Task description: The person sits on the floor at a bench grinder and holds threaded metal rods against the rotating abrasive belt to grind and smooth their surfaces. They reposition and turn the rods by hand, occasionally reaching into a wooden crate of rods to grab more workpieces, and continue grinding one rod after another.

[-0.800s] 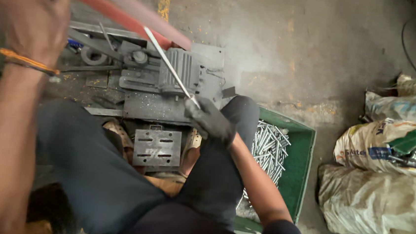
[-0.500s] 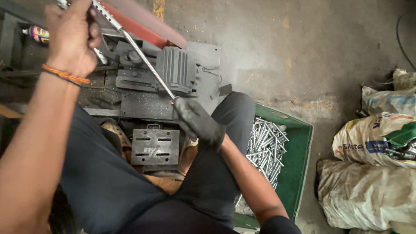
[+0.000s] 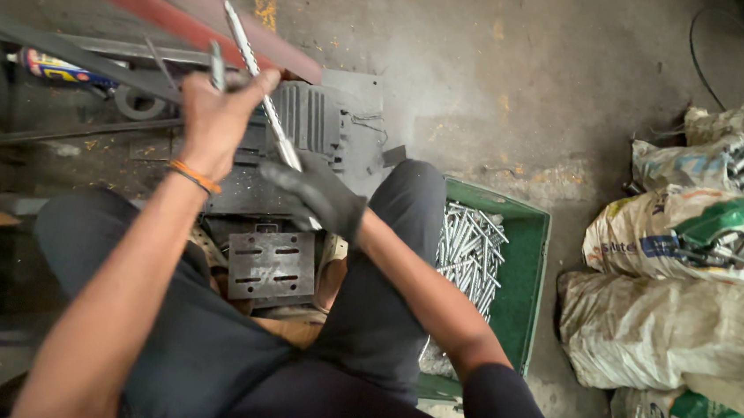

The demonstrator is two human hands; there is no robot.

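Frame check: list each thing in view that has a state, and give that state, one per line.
Left hand: bare, gripping the metal rod.
Right hand: dark glove on, holding the rod's lower end.
Metal rod: tilted, held at both ends over the machine.
Green crate: open, holding rods.
Sacks: open, some showing metal parts.

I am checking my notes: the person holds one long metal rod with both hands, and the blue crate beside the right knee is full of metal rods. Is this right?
Not quite: the crate is green, not blue, as the head view shows. The rest holds: the left hand and the gloved right hand both hold the long metal rod, and the crate holds metal rods.
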